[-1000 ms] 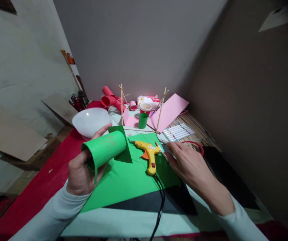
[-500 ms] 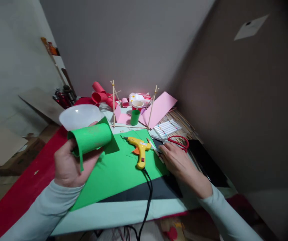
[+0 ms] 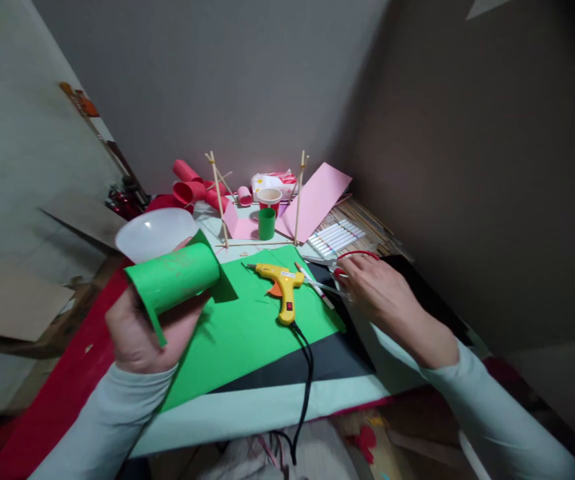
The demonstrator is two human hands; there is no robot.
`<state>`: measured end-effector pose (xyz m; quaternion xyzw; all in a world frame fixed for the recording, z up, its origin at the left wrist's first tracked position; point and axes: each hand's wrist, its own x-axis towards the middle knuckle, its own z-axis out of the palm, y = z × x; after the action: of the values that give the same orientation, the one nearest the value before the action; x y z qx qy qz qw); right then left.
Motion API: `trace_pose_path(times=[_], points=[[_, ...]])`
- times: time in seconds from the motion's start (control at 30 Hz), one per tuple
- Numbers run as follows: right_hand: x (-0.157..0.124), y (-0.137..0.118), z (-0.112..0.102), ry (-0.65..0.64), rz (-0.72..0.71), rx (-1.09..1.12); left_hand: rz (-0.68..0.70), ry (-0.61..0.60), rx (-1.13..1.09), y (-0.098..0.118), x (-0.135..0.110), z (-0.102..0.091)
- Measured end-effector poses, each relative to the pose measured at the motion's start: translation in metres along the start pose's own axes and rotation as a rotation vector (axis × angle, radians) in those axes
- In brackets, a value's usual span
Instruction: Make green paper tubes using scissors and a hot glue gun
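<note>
My left hand (image 3: 142, 333) is wrapped round a green paper tube (image 3: 180, 272), held on its side above the table. The tube has a square green flap at its far end and a loose strip hanging at its near end. My right hand (image 3: 385, 293) has its fingers bent over the red handles of the scissors (image 3: 360, 255); its fingertips are partly hidden. Between the hands a yellow glue gun (image 3: 286, 287) lies on a green paper sheet (image 3: 232, 340), a clear glue stick poking from its back. Beside it lies a white marker (image 3: 315, 287).
At the back stand a stick frame (image 3: 214, 200), a small green cup-like tube (image 3: 267, 225), a paper cup (image 3: 270, 195) and red paper tubes (image 3: 187, 191). A white bowl (image 3: 155, 230) is at left. Markers (image 3: 336, 237) and thin sticks (image 3: 372, 223) lie right. A black cord (image 3: 307, 373) hangs over the front edge.
My right hand has moved from beside the marker, right and up, onto the scissors' red handles. My left hand still holds the green tube, now tilted slightly more. The view has shifted a little.
</note>
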<state>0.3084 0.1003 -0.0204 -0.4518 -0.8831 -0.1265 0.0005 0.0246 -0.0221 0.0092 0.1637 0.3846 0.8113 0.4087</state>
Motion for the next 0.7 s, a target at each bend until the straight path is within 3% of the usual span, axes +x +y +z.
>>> trace_pose_path(times=[0.17,0.33,0.53,0.7], points=[[0.01,0.026,0.032,0.044,0.008,-0.028,-0.022,-0.039,0.029,0.0,0.0,-0.005],[0.014,0.03,0.041,0.07,-0.005,0.0,-0.005,-0.15,0.011,-0.002,-0.003,-0.012],[0.011,0.029,0.021,0.097,0.03,0.09,-0.043,-0.321,-0.042,-0.001,-0.001,-0.018],[-0.011,0.033,-0.015,0.202,0.121,0.171,-0.014,-0.296,-0.046,0.0,-0.003,-0.016]])
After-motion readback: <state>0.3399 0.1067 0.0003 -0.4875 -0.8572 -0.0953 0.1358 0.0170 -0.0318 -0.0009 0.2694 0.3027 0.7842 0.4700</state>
